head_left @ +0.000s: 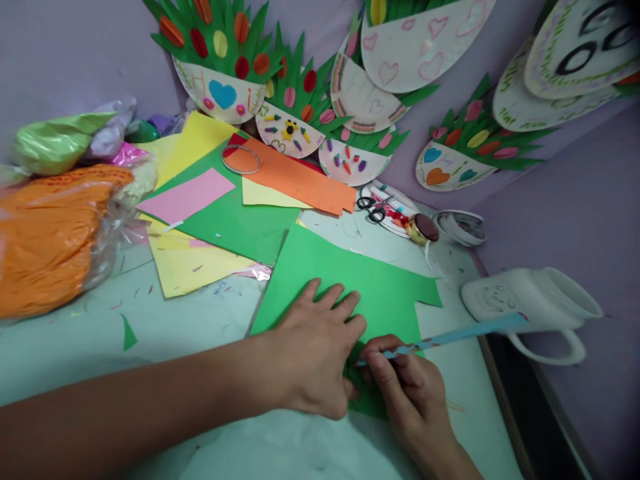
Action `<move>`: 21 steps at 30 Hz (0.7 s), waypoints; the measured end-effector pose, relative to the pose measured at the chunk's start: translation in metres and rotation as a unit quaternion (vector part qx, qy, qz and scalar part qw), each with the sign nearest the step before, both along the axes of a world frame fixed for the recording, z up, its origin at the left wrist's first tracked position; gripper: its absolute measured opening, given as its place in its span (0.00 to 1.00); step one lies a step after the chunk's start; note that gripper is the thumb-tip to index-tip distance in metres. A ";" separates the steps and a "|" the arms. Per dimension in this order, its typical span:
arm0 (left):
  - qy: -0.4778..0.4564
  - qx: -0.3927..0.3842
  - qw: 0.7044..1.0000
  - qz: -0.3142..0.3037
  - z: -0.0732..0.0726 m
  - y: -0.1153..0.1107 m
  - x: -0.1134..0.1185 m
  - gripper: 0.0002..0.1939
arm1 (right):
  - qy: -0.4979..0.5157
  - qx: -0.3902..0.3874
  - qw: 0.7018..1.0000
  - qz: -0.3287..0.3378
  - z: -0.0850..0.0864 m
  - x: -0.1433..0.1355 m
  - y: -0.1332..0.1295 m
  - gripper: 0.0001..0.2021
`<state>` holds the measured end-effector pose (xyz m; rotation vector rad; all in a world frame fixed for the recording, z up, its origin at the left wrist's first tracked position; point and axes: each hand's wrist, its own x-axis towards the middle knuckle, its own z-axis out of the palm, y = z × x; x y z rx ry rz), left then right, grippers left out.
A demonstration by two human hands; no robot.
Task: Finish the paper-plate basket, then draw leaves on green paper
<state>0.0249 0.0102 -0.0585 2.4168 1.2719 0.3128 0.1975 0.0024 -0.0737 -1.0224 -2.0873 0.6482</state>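
Observation:
A green paper sheet [345,260] with a notched right edge lies on the table in front of me. My left hand [320,347] rests flat on it, fingers spread, pressing the sheet down. Just to its right, my right hand [415,387] grips a light blue pencil [465,333] that slants up to the right. The pencil's lower end is close to the left thumb, over the paper. Whether its tip touches the sheet is hidden by the fingers.
Coloured paper sheets [200,267], an orange strip [295,177] and a bangle [241,160] lie behind. Bagged orange material [50,240] sits left. Scissors [373,208] and a white mug [525,300] are right. Paper flower baskets [220,90] hang on the wall.

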 end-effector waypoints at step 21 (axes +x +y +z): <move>0.004 -0.022 1.000 -0.005 0.002 -0.001 0.001 0.32 | -0.052 0.007 0.997 -0.049 -0.003 -0.004 0.004 0.08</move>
